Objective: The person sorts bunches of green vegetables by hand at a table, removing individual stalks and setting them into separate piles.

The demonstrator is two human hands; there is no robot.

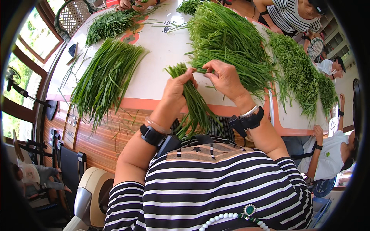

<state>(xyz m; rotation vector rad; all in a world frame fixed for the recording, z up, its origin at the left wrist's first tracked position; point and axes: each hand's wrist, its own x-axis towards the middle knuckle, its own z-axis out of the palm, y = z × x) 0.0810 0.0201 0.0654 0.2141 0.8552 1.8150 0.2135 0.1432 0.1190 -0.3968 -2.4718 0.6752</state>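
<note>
A bunch of long green chives (195, 103) is gripped in my left hand (177, 87), just above the table's near edge. Its cut ends point away from me, and its leaf tips hang down past the edge toward my lap. Close beside it, my right hand (227, 79) is closed in a pinch. A thin green stalk shows between the two hands and runs to my right fingertips. Beyond my right hand rises a big heap of chives (219, 34). Left of my hands lies another pile of chives (108, 73), its tips over the edge.
The white table (158, 50) has a pink border. More chives (110, 25) lie at the far left, near another person's hands (131, 4). A second table on the right bears green heaps (296, 69), with people around it. A phone (72, 50) rests by the left edge.
</note>
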